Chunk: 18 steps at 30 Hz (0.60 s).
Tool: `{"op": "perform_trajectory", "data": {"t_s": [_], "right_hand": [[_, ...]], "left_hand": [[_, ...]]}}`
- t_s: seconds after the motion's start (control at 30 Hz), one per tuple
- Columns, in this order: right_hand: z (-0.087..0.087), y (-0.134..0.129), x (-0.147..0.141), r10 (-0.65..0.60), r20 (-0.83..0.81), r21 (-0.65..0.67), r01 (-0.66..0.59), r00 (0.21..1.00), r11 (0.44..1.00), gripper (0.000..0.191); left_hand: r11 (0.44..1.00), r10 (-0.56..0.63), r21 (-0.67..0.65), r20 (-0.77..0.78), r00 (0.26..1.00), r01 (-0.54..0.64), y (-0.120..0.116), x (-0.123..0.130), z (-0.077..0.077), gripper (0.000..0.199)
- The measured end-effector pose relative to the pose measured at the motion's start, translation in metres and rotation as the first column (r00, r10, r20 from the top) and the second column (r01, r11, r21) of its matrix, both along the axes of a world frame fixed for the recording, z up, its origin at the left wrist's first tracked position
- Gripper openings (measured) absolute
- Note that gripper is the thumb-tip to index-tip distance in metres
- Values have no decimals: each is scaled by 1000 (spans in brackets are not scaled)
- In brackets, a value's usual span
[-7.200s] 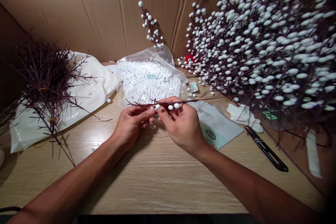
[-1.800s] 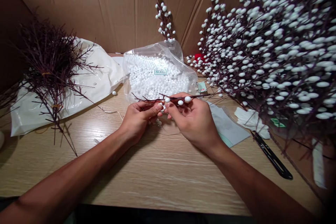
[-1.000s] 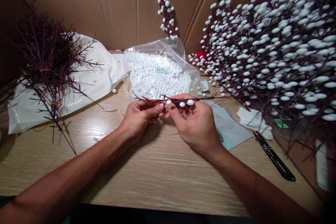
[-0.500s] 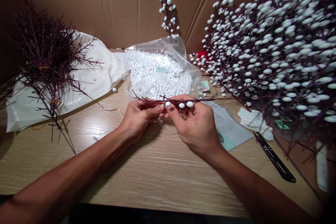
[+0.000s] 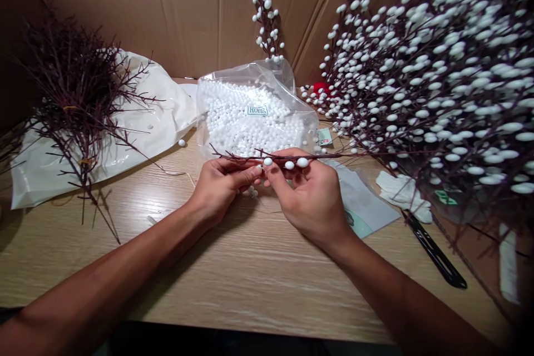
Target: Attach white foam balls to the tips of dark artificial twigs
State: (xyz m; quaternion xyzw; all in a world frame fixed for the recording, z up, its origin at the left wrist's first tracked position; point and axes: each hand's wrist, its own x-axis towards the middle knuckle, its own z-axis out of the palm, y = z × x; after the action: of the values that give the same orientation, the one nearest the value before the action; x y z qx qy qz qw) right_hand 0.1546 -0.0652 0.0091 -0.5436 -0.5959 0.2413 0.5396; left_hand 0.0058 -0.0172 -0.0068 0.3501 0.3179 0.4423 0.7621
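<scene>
A thin dark branch (image 5: pixel 334 155) lies level across both hands, with several white oval beads (image 5: pixel 302 162) on its right part. My left hand (image 5: pixel 221 186) is closed round the branch's left part, thumb and finger pinched near a small white bead. My right hand (image 5: pixel 311 194) is closed on the branch too, its thumb beside a white bead (image 5: pixel 267 161). The fingertips of both hands nearly meet. Just behind them sits a clear plastic bag (image 5: pixel 250 117) full of white beads.
At left, a bundle of bare dark twigs (image 5: pixel 79 100) rests on a white plastic bag (image 5: pixel 167 94). Many bead-covered branches (image 5: pixel 438 78) fill the right side. A black cutter (image 5: pixel 436 250), white cloth (image 5: pixel 403 194) and paper packet (image 5: pixel 362 197) lie on the wooden table (image 5: pixel 233 283).
Both hands keep almost the same pose on the branch. The view has shifted very slightly; nothing has been let go or picked up.
</scene>
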Motion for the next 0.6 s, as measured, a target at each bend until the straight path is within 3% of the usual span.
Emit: {"op": "perform_trajectory", "data": {"t_s": [0.6], "right_hand": [[0,-2,-5,-11,-68,-18,9,998,1000,8]], "left_hand": [[998,9,-61,16,1000,-8,-1,1,5,30]]}}
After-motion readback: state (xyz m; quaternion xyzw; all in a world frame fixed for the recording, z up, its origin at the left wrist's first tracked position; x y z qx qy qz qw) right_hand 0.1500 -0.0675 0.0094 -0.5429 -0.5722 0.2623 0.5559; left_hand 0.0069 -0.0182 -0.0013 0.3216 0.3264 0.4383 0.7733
